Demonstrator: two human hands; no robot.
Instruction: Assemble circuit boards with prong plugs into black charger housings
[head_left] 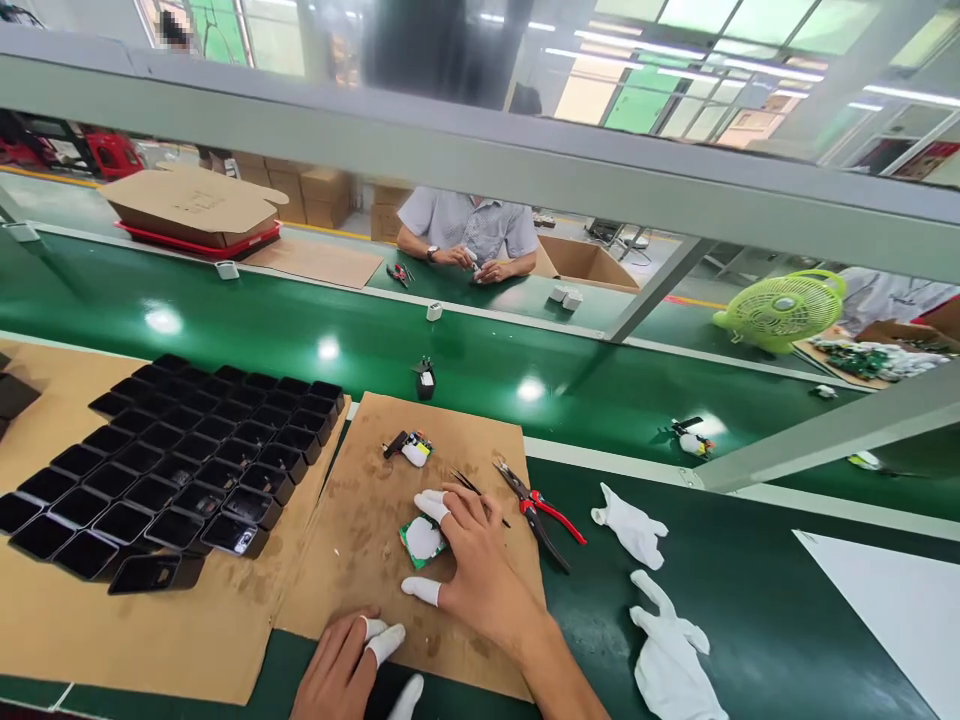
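R hand point(480, 565) open on green board point(421, 541), L hand point(345, 675) loosely curled – cardboard mat point(360, 520), green belt point(300, 330).

A black tray of square cells point(180, 460) lies on cardboard at the bench's left edge. Red-handled cutters point(541, 512) rest at the cardboard mat's right edge, two white gloves point(652, 590) beyond. A green fan point(784, 310) stands across the belt.

Green bench point(750, 600): cardboard point(360, 540), gloves point(660, 620)
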